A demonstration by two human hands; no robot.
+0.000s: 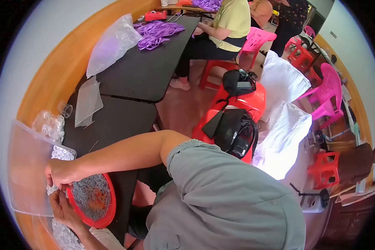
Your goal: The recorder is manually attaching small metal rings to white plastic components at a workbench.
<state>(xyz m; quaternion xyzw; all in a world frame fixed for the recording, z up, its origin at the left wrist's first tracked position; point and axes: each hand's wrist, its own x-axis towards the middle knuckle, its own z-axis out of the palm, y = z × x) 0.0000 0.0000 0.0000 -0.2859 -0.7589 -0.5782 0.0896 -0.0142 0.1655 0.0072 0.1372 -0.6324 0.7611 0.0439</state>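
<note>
At the left, my right hand is closed, fingertips pinched together and pointing down at the left edge of a red basin. Just below it, my left hand has its thumb and fingers drawn together, its tips close to those of the right. Whatever they hold is too small to make out. A heap of small grey pieces fills the basin, with an orange patch among them. Beside the hands stands a clear plastic bin. Small clear pieces lie next to the right hand, more by the left wrist.
On the black table lie a flat clear bag, a clear cup and thin sticks. Farther off are purple straps and a large plastic bag. Red stools bearing black bags and white sacks stand right; people sit beyond.
</note>
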